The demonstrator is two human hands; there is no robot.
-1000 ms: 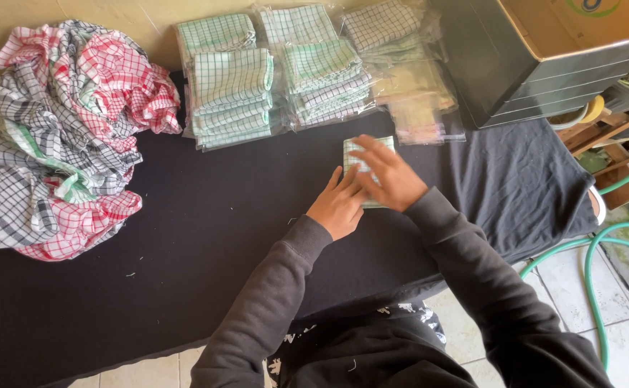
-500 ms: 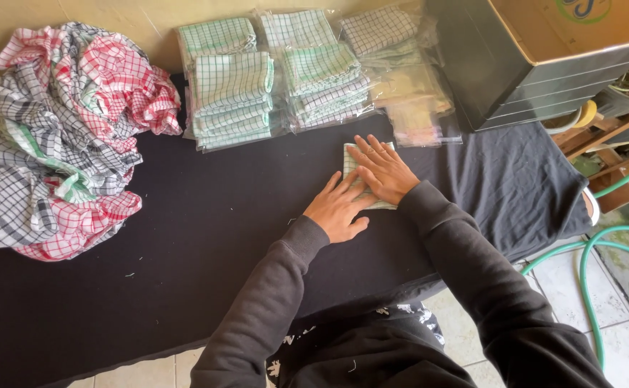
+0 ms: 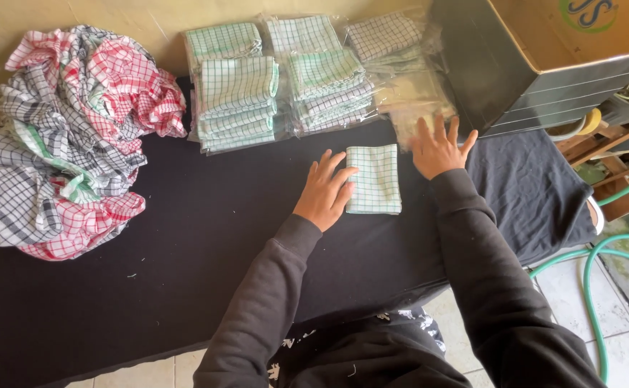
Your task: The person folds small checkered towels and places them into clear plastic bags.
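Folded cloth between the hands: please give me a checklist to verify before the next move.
1. Folded cloth lies flat on the black table cover: ok.
2. Left hand touches its left edge: ok.
3. Right hand is off the cloth, fingers spread: ok.
4. Cloth edges line up squarely: ok.
5. Bagged stacks sit apart from the cloth: ok.
6. Loose cloth pile stays clear of the hands: ok.

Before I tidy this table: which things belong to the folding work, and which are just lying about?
In use: folded cloth under the left hand; right hand beside it; loose cloth heap; bagged stacks.

Lying about: cardboard box; green hose; dark table cover.
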